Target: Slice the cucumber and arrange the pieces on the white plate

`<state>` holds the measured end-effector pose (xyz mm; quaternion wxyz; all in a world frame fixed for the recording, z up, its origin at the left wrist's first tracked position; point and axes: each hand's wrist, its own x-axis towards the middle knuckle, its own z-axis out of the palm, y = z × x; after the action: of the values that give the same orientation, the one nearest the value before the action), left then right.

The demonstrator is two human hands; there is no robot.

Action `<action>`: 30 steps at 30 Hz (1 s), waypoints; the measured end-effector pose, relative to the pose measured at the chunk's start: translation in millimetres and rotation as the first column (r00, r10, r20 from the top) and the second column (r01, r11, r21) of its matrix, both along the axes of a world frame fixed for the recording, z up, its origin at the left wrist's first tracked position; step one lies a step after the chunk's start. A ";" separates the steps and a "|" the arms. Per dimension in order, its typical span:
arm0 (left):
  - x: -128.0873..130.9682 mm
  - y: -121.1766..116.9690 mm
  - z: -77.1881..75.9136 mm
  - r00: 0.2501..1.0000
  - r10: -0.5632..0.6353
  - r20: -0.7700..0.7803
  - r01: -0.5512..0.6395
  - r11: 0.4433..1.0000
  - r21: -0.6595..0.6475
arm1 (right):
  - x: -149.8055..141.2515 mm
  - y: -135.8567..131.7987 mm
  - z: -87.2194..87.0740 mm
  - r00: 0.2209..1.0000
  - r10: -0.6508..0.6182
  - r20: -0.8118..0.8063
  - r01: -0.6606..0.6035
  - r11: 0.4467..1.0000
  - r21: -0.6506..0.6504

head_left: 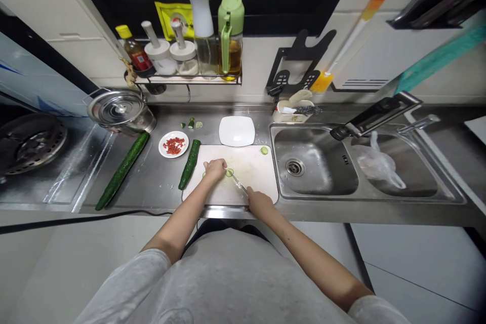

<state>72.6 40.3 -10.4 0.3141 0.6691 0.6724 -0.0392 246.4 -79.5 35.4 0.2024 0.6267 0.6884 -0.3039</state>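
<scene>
A white cutting board lies in front of me. On it, my left hand has its fingers bent and pressed down at the edge of a pale green cucumber slice. The knife is in my right hand, wrapped around its handle, and its blade tip reaches that slice. Part of another green piece shows left of my left hand. One more cucumber slice sits at the board's far right corner. A cucumber lies along the board's left edge.
Left are a long cucumber, a lidded steel pot and a small plate of chopped red pieces. A white dish stands behind the board. The steel sink is right. Bottles fill the wall rack.
</scene>
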 end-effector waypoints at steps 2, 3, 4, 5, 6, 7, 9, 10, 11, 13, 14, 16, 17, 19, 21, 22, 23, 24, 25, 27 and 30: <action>-0.3 0.4 -0.9 1.000 0.003 0.001 -0.003 1.000 -0.002 | 1.9 -2.6 0.5 1.000 -0.007 0.001 0.007 1.000 0.004; -0.5 0.4 -1.4 1.000 0.003 0.001 -0.003 1.000 -0.002 | 3.0 -4.0 0.9 1.000 -0.009 0.001 0.009 1.000 0.008; -0.6 0.3 -1.8 1.000 0.004 0.001 -0.004 1.000 -0.001 | 4.1 -5.5 1.3 1.000 -0.009 0.000 0.009 1.000 0.010; -0.7 0.1 -2.1 1.000 0.004 0.001 -0.004 1.000 0.001 | 5.1 -7.0 1.8 1.000 -0.007 -0.001 0.007 1.000 0.009; -0.7 -0.3 -2.2 1.000 0.004 0.002 -0.004 1.000 0.004 | 6.2 -8.5 2.2 1.000 -0.003 0.000 0.003 1.000 0.006; -0.8 -0.9 -2.0 1.000 0.002 0.005 -0.003 1.000 0.008 | 7.2 -9.9 2.6 1.000 -0.001 0.000 0.001 1.000 0.005; -0.9 -2.5 -1.0 1.000 -0.003 0.013 0.003 1.000 0.016 | 8.9 -12.4 3.5 1.000 -0.003 0.008 0.003 1.000 0.002; -0.9 -3.4 -0.3 1.000 -0.008 0.014 0.008 1.000 0.020 | 9.6 -13.3 4.0 1.000 -0.007 0.015 0.007 1.000 -0.001; -1.0 -4.3 0.6 1.000 -0.014 0.012 0.014 1.000 0.023 | 10.0 -14.0 4.4 1.000 -0.011 0.019 0.012 1.000 -0.004; -0.9 -5.9 2.3 1.000 -0.026 0.002 0.026 0.999 0.025 | 10.5 -14.7 5.0 1.000 -0.018 0.024 0.018 1.000 -0.013; -0.8 -6.6 3.0 1.000 -0.030 -0.004 0.030 0.999 0.024 | 10.6 -14.8 5.1 1.000 -0.019 0.023 0.019 1.000 -0.016; -0.4 -7.8 4.0 0.999 -0.036 -0.006 0.036 0.999 0.026 | 10.6 -15.0 4.6 1.000 -0.019 0.018 0.020 1.000 -0.016; -0.2 -8.3 4.3 0.999 -0.037 -0.007 0.037 0.999 0.027 | 10.7 -15.2 4.0 1.000 -0.020 0.017 0.020 1.000 -0.017; 0.5 -9.2 4.4 0.999 -0.040 -0.009 0.040 0.999 0.030 | 11.0 -16.0 2.5 1.000 -0.024 0.020 0.024 1.000 -0.019; 1.4 -10.1 4.1 0.999 -0.042 -0.017 0.043 0.999 0.033 | 11.6 -17.4 1.1 0.999 -0.033 0.025 0.033 0.999 -0.014; 2.0 -10.6 3.8 0.999 -0.041 -0.022 0.042 0.998 0.035 | 12.0 -18.4 0.6 0.999 -0.039 0.027 0.039 0.999 -0.009; 2.5 -11.0 3.5 0.999 -0.039 -0.026 0.040 0.998 0.038 | 12.4 -19.4 0.3 0.998 -0.045 0.032 0.045 0.999 -0.003; 3.0 -11.4 3.2 0.999 -0.037 -0.029 0.038 0.999 0.039 | 12.8 -20.4 0.1 0.998 -0.050 0.035 0.050 0.999 0.003; 3.5 -11.7 3.0 0.999 -0.032 -0.032 0.034 0.999 0.041 | 13.3 -21.5 0.0 0.998 -0.053 0.038 0.053 0.999 0.009; 4.4 -12.2 2.8 0.999 -0.027 -0.038 0.028 0.999 0.042 | 14.2 -23.3 -0.5 0.998 -0.053 0.035 0.052 0.998 0.021; 6.2 -12.9 2.5 0.998 -0.032 -0.047 0.034 0.998 0.043 | 15.9 -24.9 -2.4 0.999 -0.051 0.014 0.050 0.998 0.044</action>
<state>78.8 27.4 -8.0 0.2831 0.6857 0.6691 -0.0449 262.3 -104.4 33.0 0.1863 0.6505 0.6772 -0.2892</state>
